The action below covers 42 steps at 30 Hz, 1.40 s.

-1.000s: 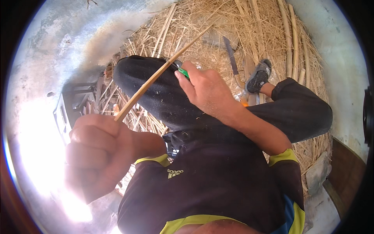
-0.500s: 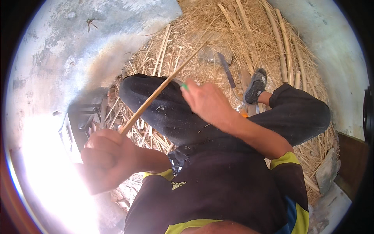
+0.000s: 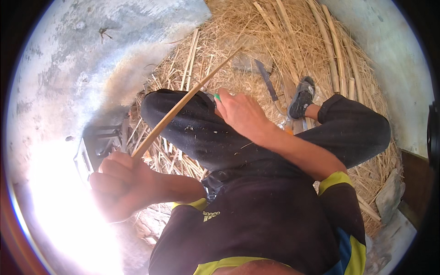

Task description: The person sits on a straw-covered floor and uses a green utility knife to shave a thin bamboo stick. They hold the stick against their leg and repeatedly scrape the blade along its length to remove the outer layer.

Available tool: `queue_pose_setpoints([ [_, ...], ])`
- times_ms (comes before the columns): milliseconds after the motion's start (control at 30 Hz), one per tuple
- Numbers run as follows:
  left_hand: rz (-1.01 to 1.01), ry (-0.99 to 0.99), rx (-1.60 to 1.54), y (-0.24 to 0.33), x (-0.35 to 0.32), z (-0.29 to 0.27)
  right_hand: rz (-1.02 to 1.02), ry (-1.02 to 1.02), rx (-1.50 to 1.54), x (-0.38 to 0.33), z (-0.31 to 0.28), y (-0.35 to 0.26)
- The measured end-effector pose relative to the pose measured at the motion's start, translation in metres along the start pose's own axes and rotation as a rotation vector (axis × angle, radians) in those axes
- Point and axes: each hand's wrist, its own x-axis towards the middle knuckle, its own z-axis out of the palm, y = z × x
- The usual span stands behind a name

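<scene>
My left hand is closed around the near end of a long, thin bamboo strip. The strip slants up and to the right, across my bent left knee, and its far tip hangs over the litter. Just right of the strip, at the knee, my right hand is closed on a small tool with a green handle. A bit of grey blade seems to show beside the strip; my fingers hide the rest, and whether it touches the strip I cannot tell.
Shavings cover the ground. Ahead lie a long dark blade and a flat stone. Several bamboo poles lie at the far right. My shoe is in front; a pale wall curves along the left.
My left hand has drawn back a little to the left, and the bamboo strip has slid with it. My right hand stays near the knee with the green-handled tool.
</scene>
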Motion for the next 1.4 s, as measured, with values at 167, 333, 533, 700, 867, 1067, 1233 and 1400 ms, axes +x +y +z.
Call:
queue_pose_setpoints([
  [167, 0.004, -0.018, -0.062, -0.006, -0.007, 0.008, -0.018, -0.066, 0.203, -0.002, -0.022, -0.032],
  [333, 0.016, 0.01, 0.031, -0.006, -0.004, 0.008, 0.087, -0.073, 0.109, 0.004, -0.008, 0.001],
  [533, 0.064, 0.08, 0.169, -0.004, -0.003, 0.011, 0.087, -0.102, 0.086, 0.014, 0.015, 0.017],
  [700, 0.005, 0.157, 0.09, -0.011, -0.005, 0.011, 0.003, -0.12, 0.142, 0.011, -0.011, -0.007],
  [867, -0.041, -0.271, -0.333, -0.004, 0.009, -0.005, -0.181, -0.132, 0.349, -0.007, -0.047, -0.079],
  [1067, -0.064, -0.957, -0.465, -0.015, 0.036, -0.026, -0.185, -0.173, 0.034, -0.009, -0.056, -0.069],
  [1233, -0.017, -0.886, -0.525, -0.016, 0.027, -0.025, -0.178, -0.174, 0.045, -0.021, -0.055, -0.084],
  [1400, -0.025, -0.966, -0.475, -0.012, 0.035, -0.036, -0.002, -0.077, -0.164, -0.017, -0.028, -0.04],
])
